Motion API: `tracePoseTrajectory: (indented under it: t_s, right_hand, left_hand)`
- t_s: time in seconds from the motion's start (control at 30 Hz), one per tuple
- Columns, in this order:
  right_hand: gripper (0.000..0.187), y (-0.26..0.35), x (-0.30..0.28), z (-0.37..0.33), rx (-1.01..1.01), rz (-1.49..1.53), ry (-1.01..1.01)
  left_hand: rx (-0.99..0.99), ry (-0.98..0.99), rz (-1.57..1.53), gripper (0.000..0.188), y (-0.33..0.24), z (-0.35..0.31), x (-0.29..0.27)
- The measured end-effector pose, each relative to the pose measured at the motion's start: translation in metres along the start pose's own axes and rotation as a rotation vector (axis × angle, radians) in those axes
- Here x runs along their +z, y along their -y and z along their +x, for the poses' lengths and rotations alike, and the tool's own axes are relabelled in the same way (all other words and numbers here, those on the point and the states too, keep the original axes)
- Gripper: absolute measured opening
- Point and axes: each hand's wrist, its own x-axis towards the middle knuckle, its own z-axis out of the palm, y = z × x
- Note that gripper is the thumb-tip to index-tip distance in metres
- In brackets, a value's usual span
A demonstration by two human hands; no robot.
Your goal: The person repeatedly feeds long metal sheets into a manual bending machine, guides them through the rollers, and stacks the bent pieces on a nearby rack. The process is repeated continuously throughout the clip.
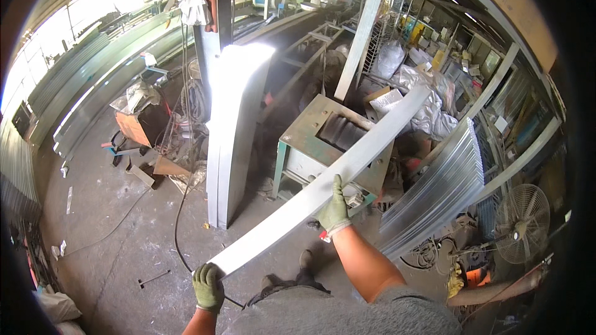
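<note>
A long, pale grey metal strip (279,217) slants across in front of me, its near end low on the left and its far end up on the right. My left hand (208,286), in a green work glove, is closed around the near end. My right hand (335,208), gloved the same way, grips the lower edge partway along, with its thumb over the face. Beyond the strip stands a worn green and beige metal machine (304,130), and the strip's far part passes over it. How the right fingers sit behind the strip is hidden.
A tall stack of shiny metal lengths (233,149) stands left of the machine. Ribbed metal sheets (441,192) and a round fan (521,220) are at right. A dark cable (179,223) and a T-shaped rod (154,279) lie on the floor. A cardboard box (133,127) sits further left.
</note>
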Motion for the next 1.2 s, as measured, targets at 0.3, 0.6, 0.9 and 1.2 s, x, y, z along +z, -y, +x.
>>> tracePoseTrajectory:
  t_s: [0.3,0.6,0.9,1.2]
  right_hand:
    - [0.046,0.025,0.013,0.013,-0.096,-0.298,-0.146]
    - [0.035,0.048,0.136,-0.021,-0.363,-1.494,-0.146]
    - [0.051,-0.017,0.126,-0.02,-0.456,-2.053,0.562]
    - [0.043,-0.024,0.048,-0.004,-0.334,-2.286,1.066]
  left_hand:
    - [-0.15,0.499,-0.247,0.068,-0.02,0.037,0.068]
    - [0.085,-0.264,-0.088,0.061,-0.038,0.162,-0.074]
    - [0.086,-0.562,0.34,0.086,-0.028,0.155,-0.204]
    - [-0.348,0.545,0.28,0.118,0.023,0.013,-0.127]
